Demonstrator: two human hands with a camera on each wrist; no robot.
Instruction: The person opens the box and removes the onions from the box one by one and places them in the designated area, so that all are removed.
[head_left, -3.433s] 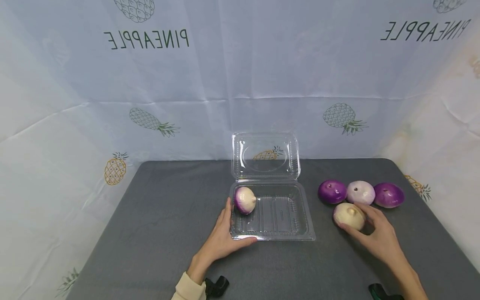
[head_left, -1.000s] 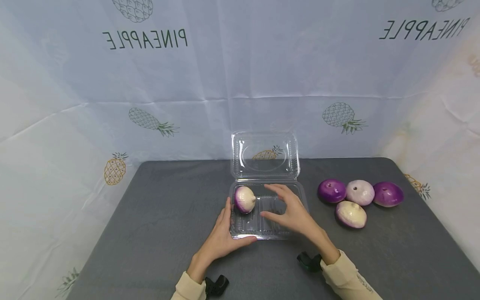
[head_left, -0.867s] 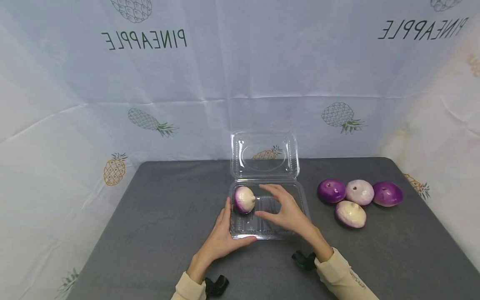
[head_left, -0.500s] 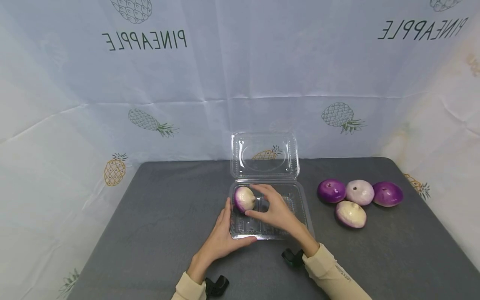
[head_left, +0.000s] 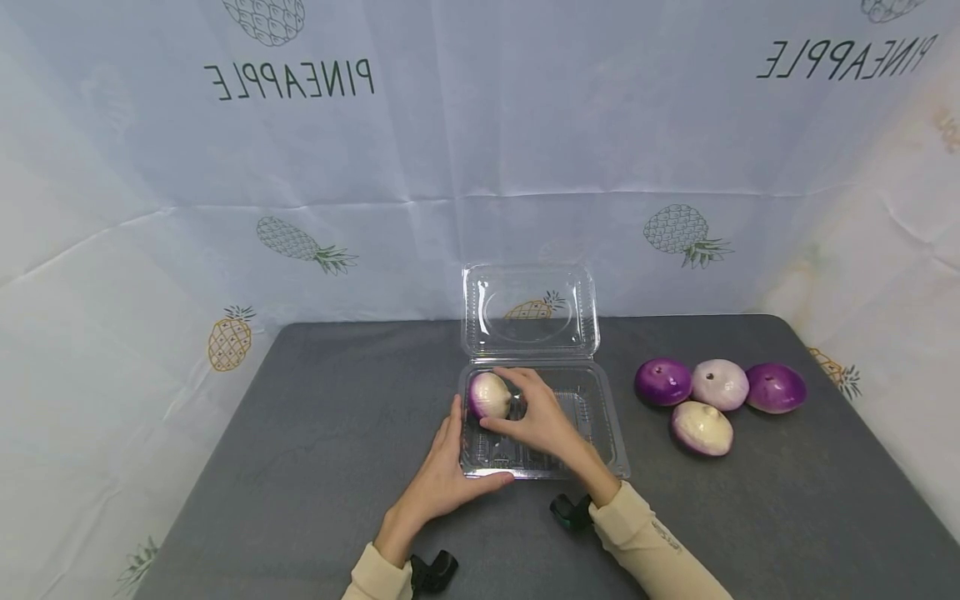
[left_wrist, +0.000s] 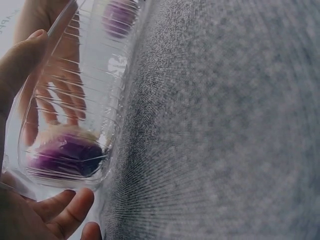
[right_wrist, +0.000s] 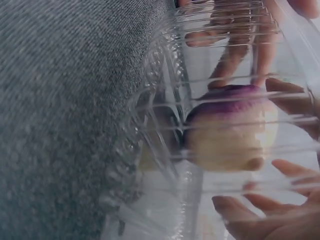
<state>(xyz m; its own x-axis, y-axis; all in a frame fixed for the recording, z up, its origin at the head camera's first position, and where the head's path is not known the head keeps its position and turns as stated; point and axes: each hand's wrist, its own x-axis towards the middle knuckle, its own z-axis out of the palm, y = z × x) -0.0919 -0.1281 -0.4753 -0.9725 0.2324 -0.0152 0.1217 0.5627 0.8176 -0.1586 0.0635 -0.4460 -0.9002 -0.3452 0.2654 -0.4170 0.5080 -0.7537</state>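
Observation:
A clear plastic clamshell box (head_left: 585,477) stands at the middle of the table with its lid (head_left: 487,333) raised. In its left end sits a purple-and-white onion (head_left: 489,393), seen through the plastic in both wrist views. My right hand (head_left: 542,421) reaches into the box, thumb and index finger curled on opposite sides of this onion. My left hand (head_left: 438,479) rests against the box, fingers straight along its left wall and thumb along the front edge. In the right wrist view, the plastic ribs partly obscure the onion (right_wrist: 232,132) and fingers.
Several more onions group at the table's right: a purple one (head_left: 663,381), a pale one (head_left: 720,384), another purple one (head_left: 776,387), and a cream-topped one (head_left: 702,428) in front. Behind the grey table (head_left: 360,400) hangs a pineapple-print cloth (head_left: 420,158).
My right hand first let go of the front onion on the right, then moved left into the box and closed in around the onion there. My left hand has stayed in place.

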